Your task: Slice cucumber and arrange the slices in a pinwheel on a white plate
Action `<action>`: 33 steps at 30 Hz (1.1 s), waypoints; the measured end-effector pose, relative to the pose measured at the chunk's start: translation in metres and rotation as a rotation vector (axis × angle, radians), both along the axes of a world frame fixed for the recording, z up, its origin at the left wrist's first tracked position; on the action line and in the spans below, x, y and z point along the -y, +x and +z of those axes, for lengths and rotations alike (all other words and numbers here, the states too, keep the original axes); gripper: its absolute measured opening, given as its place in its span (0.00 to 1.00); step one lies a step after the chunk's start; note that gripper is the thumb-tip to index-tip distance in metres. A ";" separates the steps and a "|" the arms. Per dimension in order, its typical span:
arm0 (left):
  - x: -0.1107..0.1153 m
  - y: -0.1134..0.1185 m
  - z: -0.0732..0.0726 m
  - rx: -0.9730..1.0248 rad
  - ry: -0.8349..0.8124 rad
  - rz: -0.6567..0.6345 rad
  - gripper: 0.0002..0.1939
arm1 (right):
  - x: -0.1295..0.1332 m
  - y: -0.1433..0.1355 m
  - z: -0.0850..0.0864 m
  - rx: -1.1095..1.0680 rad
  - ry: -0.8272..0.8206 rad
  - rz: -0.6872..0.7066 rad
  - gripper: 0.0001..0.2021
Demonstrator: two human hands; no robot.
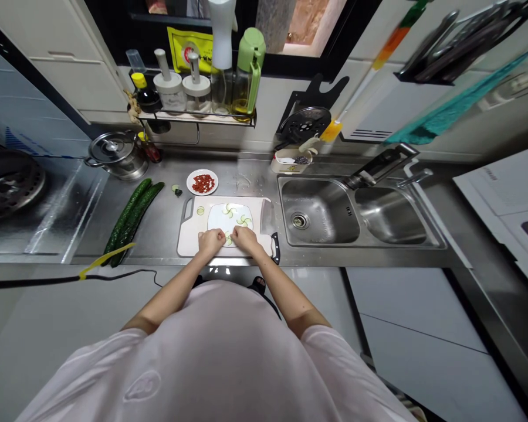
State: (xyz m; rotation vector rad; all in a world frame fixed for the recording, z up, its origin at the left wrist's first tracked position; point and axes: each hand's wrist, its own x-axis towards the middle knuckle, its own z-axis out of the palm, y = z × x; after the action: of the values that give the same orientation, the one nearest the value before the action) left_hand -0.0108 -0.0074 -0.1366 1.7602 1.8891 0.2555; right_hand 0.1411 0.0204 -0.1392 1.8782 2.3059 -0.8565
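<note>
My left hand (210, 241) is closed at the left front of a white square plate (215, 218), fingers pinched together. Across from it, my right hand (245, 239) is closed too, over the plate's right front. Whatever either hand's fingertips hold is too small to make out. Thin green-edged cucumber slices (229, 237) lie between the hands, and more are fanned in curved groups (244, 221) on the plate. The plate rests on a pale cutting board (191, 241), with a cucumber piece (200, 210) at its upper left. A knife (267, 217) lies along the board's right side.
Whole cucumbers (134, 217) lie at left, near a lidded steel pot (118, 153). Behind the board sits a small plate of red pieces (203, 190). A double sink (321, 211) is at right. Bottles and jars stand on a wall rack (206, 119).
</note>
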 end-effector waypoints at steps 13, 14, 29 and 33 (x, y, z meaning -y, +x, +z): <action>0.015 0.000 -0.006 -0.087 0.237 -0.161 0.13 | 0.004 -0.002 0.003 0.058 0.016 0.006 0.09; 0.018 0.000 -0.008 -0.092 0.274 -0.200 0.13 | 0.004 -0.002 0.003 0.061 0.015 0.008 0.09; 0.029 -0.001 -0.014 -0.142 0.324 -0.322 0.17 | 0.005 -0.002 -0.003 0.079 0.059 0.019 0.08; 0.029 -0.002 -0.014 -0.153 0.341 -0.348 0.16 | 0.006 -0.001 -0.001 0.064 0.045 0.014 0.09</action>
State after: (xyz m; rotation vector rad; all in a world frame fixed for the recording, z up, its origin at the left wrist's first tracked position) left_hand -0.0126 -0.0362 -0.1507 2.3614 1.6721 0.3343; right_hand 0.1401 0.0147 -0.1404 1.8755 2.3160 -0.7378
